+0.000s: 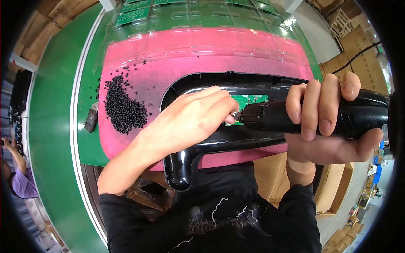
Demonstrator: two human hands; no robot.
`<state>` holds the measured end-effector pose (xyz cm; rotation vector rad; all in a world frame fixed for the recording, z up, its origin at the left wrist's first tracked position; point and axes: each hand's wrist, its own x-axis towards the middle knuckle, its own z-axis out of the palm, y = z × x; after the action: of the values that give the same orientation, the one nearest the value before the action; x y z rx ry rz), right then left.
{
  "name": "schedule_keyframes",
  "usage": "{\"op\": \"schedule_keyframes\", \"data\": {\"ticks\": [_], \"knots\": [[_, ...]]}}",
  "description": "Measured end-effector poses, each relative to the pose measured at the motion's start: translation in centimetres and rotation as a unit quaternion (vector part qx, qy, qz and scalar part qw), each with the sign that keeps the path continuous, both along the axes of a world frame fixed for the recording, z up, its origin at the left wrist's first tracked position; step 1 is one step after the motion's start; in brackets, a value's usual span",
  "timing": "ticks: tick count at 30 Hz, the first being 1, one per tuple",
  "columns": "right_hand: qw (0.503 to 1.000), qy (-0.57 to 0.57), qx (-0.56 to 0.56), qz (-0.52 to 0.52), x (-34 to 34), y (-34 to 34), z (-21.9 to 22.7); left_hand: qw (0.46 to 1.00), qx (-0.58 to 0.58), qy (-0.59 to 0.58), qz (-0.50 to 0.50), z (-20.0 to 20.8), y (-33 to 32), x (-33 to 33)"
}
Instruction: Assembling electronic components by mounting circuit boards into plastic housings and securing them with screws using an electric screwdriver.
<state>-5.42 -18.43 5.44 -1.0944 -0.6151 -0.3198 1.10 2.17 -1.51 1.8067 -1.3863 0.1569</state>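
A black electric screwdriver (270,116) lies nearly level in my right hand (320,111), whose fingers wrap round its body. Its front end points left, over a glossy black plastic housing (179,162). Inside that housing is a green circuit board (252,99), partly covered by the screwdriver and my fingers. My left hand (196,116) reaches across the housing with its fingers curled together at the screwdriver's tip. Some small dark bits and a glint of metal show there, but what the fingertips pinch is too small to make out.
A heap of small black screws (122,105) lies on the pink mat (158,69), left of the housing, beside a dark grey lump (91,118). Clear plastic trays (185,36) with green circuit boards (133,16) stand behind. Cardboard (270,170) sits below the table edge; a purple-clothed person (25,183) is far left.
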Motion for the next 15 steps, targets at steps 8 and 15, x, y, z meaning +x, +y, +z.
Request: {"op": "schedule_keyframes", "data": {"ticks": [8,15], "knots": [[0.989,0.118,-0.049,-0.072,-0.5,1.5,-1.4,0.997,0.031,0.01,0.073,-0.4,0.5,0.2],[0.978,0.151,-0.082,-0.122,-0.4,3.0,-2.1,0.989,0.09,0.0,0.115,0.3,0.5,-0.1]]}}
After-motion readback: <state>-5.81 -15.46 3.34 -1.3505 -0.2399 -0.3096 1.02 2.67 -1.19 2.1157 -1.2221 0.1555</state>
